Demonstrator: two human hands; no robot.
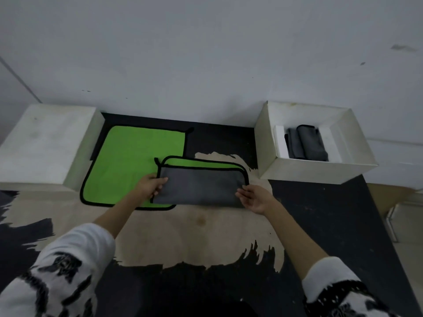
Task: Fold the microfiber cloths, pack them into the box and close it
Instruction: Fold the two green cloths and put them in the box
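A folded cloth point(199, 186), grey on top with a green strip and black trim at its far edge, lies at the table's middle. My left hand point(150, 185) grips its left edge, thumb on top. My right hand point(255, 199) holds its right near corner with the fingers tucked under the edge. Beneath it to the left, a green cloth point(135, 163) with black trim lies flat. The open white box point(320, 170) stands at the right, and folded grey cloths point(306, 145) lie inside it.
The white box lid point(48, 143) rests upside down at the table's left, touching the green cloth's edge. The table point(206, 236) is bare wood with black painted patches and stands against a white wall. The table's right edge runs just past the box.
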